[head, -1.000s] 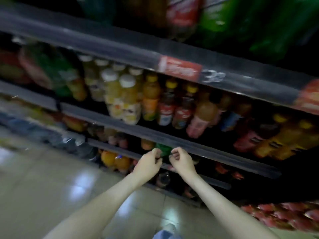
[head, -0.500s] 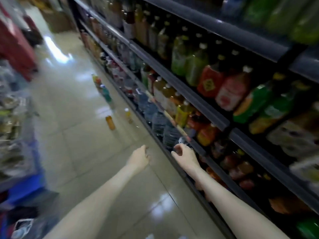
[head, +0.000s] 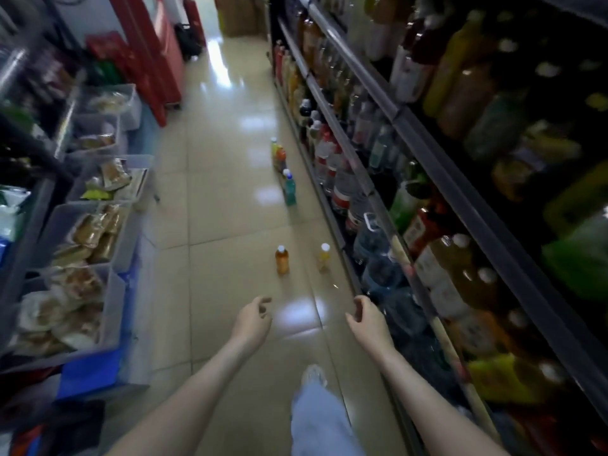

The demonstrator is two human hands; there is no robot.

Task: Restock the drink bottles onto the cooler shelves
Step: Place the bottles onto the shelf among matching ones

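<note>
Two small bottles stand on the tiled floor ahead: an orange drink bottle with a white cap and a yellow drink bottle to its right. Farther up the aisle stand a teal bottle and an orange-and-yellow pair. The cooler shelves run along the right, packed with bottles. My left hand and my right hand hover over the floor short of the two near bottles, fingers loosely curled and apart, holding nothing.
Racks of packaged snacks in clear bins line the left side above a blue crate. A red cabinet and cardboard boxes stand at the far end. My leg and shoe are below.
My view swung from the shelf front to look down the aisle. Both hands left the shelf edge and now hang over the floor, holding nothing.
</note>
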